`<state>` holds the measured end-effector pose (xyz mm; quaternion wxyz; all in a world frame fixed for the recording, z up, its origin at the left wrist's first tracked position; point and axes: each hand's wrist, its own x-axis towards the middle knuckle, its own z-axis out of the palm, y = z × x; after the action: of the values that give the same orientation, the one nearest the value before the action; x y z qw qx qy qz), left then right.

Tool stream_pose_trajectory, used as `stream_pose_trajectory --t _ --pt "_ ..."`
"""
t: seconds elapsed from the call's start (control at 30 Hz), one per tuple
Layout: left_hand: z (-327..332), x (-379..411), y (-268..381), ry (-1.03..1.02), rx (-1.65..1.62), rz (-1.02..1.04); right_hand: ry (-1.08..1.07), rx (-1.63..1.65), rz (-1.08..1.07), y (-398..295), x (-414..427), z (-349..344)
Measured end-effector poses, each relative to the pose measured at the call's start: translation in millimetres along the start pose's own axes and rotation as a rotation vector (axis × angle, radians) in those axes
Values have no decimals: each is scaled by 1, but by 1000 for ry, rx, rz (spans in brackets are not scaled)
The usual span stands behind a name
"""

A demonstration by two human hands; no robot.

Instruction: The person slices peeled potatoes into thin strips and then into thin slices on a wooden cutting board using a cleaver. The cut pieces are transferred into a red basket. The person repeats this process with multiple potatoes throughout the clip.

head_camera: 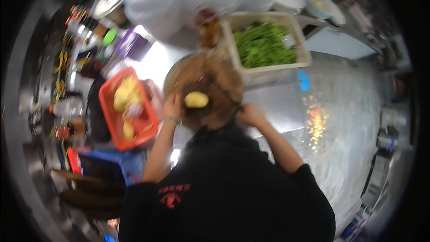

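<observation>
A peeled yellow potato [196, 99] lies on a round wooden chopping block [205, 70] in front of me. At the block's left edge is my left hand [173, 107], just left of the potato and apart from it; blur hides whether its fingers hold anything. My right hand [251, 115], at the block's right edge, is closed around the dark handle of what looks like a knife [235, 102], whose blade is blurred over the wood. An orange-red plastic basket [104, 107] to the left holds yellow pieces [127, 94] and a pinkish round item [135, 110].
Behind the block, to the right, stands a cream plastic basket [268, 69] of green leaves [265, 45]. A jar [208, 32] and large whitish containers [153, 3] are at the back. Scattered yellow and red bits [316, 121] lie on the floor to the right.
</observation>
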<state>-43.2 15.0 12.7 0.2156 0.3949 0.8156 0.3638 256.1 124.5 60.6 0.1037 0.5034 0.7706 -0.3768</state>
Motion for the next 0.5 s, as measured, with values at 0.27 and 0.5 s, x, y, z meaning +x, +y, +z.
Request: stream_pose_trajectory --t 0.27,0.5 --pt "-124 53 36 192 691 266 9 67 53 -4 -12 -12" --pt "11 0 26 -299 280 207 -38 96 30 -6 -6 -17"
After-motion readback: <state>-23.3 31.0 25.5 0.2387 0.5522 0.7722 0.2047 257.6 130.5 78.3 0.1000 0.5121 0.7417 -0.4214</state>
